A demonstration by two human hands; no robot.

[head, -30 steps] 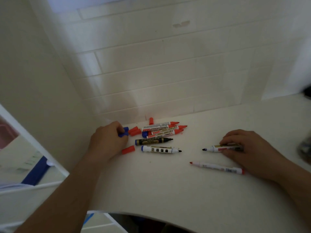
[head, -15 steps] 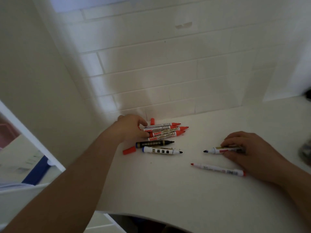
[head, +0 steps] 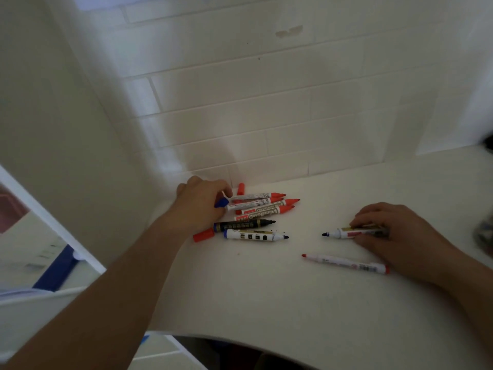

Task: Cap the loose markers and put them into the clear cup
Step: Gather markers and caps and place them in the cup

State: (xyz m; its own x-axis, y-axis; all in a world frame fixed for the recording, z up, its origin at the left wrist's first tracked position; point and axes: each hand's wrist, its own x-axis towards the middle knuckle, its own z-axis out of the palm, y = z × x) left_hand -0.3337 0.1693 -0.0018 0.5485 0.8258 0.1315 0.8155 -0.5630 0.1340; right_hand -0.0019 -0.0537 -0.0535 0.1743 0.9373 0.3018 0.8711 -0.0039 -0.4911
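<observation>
Head view: red marker [head: 264,210] reads "WhiteBoard".

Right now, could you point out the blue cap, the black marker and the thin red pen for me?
blue cap [head: 222,202], head view, on its visible blue end under the left hand's fingers.
black marker [head: 244,225], head view, on the middle of its barrel.
thin red pen [head: 345,263], head view, on the white barrel.

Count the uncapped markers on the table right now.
8: six clustered by the left hand, one under the right hand, one thin red marker in front of it. The left hand may hide more.
</observation>
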